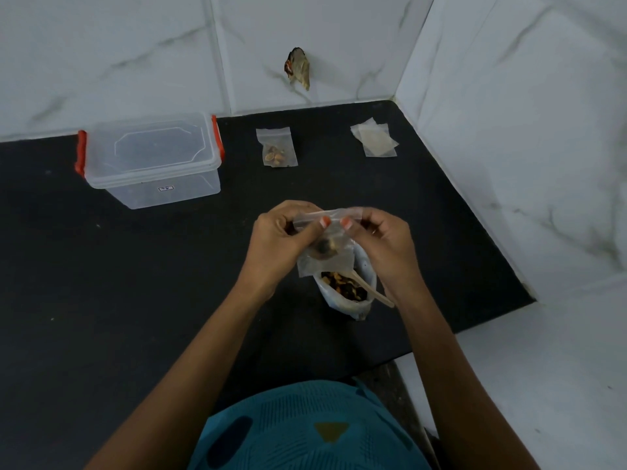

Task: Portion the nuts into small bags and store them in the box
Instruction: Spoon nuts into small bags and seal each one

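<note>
Over the middle of the dark bench (135, 266): small bag (325, 245), clear, a few nuts in its lower half, pinched by its top strip between left hand (276, 239) and right hand (383, 242).

Hangs directly between the two hands, top edge stretched level from thumb to thumb, lower edge just above the mouth of the large bag (346, 300).

Forearms rising from the near edge of the view and converging toward the centre; wrists raised clear of the bench, palms turned inward toward each other.

Left hand: fingers curled, thumb and fingertips clamped on the left part of the strip. Right hand: same pinch on the right part, remaining fingers folded behind.

Below the right hand: large bag standing open on the bench, filled with mixed nuts, wooden spoon (369, 290) resting inside with its handle pointing out to the right.

Far side of the bench, left to right, well apart: box (149, 157), clear, lid on, red clips; filled bag (278, 149) lying flat; empty bags (373, 139) in a loose stack near the corner.
</note>
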{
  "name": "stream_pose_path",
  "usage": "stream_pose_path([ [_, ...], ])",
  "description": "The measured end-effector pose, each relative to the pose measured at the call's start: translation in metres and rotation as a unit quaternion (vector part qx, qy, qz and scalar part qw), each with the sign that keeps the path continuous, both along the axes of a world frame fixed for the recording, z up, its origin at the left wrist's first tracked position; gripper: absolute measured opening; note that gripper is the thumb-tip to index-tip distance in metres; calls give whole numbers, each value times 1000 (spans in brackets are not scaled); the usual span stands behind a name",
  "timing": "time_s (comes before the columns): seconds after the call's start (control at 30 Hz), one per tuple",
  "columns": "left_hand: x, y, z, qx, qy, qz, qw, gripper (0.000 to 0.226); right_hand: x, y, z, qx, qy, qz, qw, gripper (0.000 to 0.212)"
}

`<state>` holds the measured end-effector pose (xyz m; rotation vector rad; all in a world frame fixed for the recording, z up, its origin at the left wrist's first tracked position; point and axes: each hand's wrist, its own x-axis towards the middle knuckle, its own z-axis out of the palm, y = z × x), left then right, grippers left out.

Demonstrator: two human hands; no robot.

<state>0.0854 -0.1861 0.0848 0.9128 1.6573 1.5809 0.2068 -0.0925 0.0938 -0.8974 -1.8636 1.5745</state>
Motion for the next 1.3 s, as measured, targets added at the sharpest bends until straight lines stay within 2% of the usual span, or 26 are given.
stream_pose_path([
  [0.1,3,0,0,4,13,-8,1000,11,-1,0,-3,50,1,-43,998,18],
  [0.2,5,0,1,28,-11,7,1000,16,-1,0,-4,51,7,-72,996,21],
  [0.3,5,-1,2,33,-23,17,999,14,2,2,-3,5,28,-52,998,16],
  [0.43,4,-1,4,40,-64,31,997,14,6,3,0,-109,71,7,991,13],
  [0.5,3,-1,4,38,-59,19,997,14,4,2,-1,-78,47,11,996,16],
  [0.57,3,-2,4,35,-45,0,998,14,1,1,-1,-42,39,-2,998,9],
  [0.73,6,-1,5,41,-25,-11,999,13,-3,-3,-4,27,26,-40,999,17],
  [0.9,8,0,5,47,-61,21,997,15,-4,-2,-3,17,36,-72,997,17],
  [1.0,8,0,4,55,-58,38,996,14,-1,-2,-3,-21,42,-58,997,14],
  [1.2,4,1,3,73,-61,38,995,14,6,2,-3,-169,75,18,983,10],
  [1.3,5,0,2,73,-43,19,996,13,4,1,-5,-89,15,19,996,15],
])
